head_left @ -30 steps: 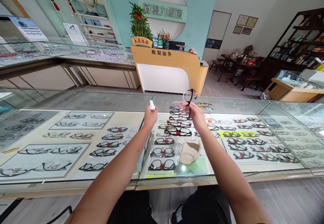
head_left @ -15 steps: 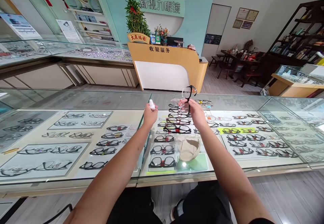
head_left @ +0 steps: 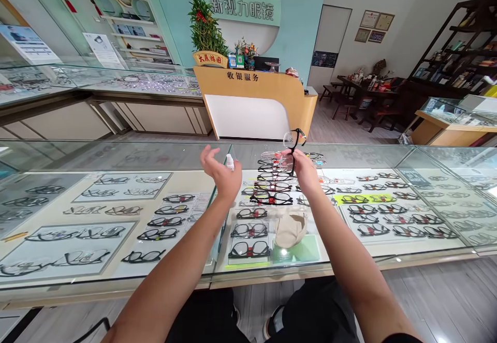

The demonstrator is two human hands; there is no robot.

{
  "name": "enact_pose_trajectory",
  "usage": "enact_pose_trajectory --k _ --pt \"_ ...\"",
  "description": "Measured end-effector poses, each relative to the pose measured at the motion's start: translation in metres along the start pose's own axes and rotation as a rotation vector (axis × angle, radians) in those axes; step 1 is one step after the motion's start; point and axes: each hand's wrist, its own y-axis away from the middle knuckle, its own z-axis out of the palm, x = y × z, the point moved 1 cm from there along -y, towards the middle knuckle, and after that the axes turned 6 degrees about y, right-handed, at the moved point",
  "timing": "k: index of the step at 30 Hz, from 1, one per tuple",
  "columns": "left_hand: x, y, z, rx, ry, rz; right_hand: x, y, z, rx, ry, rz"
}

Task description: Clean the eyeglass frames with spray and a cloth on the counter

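My left hand is raised above the glass counter, its fingers spread out to the left. Between thumb and palm it keeps hold of a small white bottle. My right hand pinches a pair of eyeglasses with a black and clear frame, turned on end so one lens sits above the other. The lower lens is partly covered by the fingers. Below the hands, a folded beige cloth lies on the counter over a pale green sheet.
The glass display counter runs across in front of me, with rows of spectacle frames in it. Beyond it stands a wooden cashier desk with a potted plant. Dark wooden furniture is at the back right.
The fingers of my left hand have opened out to the left, while the bottle stays in that hand. The eyeglasses in my right hand have shifted slightly right and turned a little.
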Motion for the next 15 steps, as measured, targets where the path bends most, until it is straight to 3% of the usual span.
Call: enact_pose_trajectory --k 2,3,5,7,9,12,15 --pt "0.030 0.013 -0.007 -0.091 0.077 0.097 -0.001 -0.003 -0.006 0.033 -0.056 -0.014" --pt "0.044 0.023 -0.010 -0.224 0.136 0.126 -0.002 -0.004 -0.009 0.051 -0.077 -0.019" --pt "0.068 0.048 -0.012 -0.688 0.233 0.173 -0.004 -0.006 -0.015 0.086 -0.103 -0.024" --pt "0.085 0.074 -0.012 -1.149 0.186 0.293 -0.005 -0.008 -0.020 0.113 -0.112 -0.028" --pt "0.094 0.093 -0.012 -1.453 0.058 0.415 -0.006 -0.009 -0.023 0.129 -0.117 -0.028" --pt "0.099 0.105 -0.010 -1.670 -0.117 0.509 -0.005 -0.009 -0.023 0.130 -0.113 -0.023" --pt "0.098 0.107 -0.009 -1.730 -0.174 0.554 -0.003 -0.010 -0.021 0.114 -0.094 -0.016"
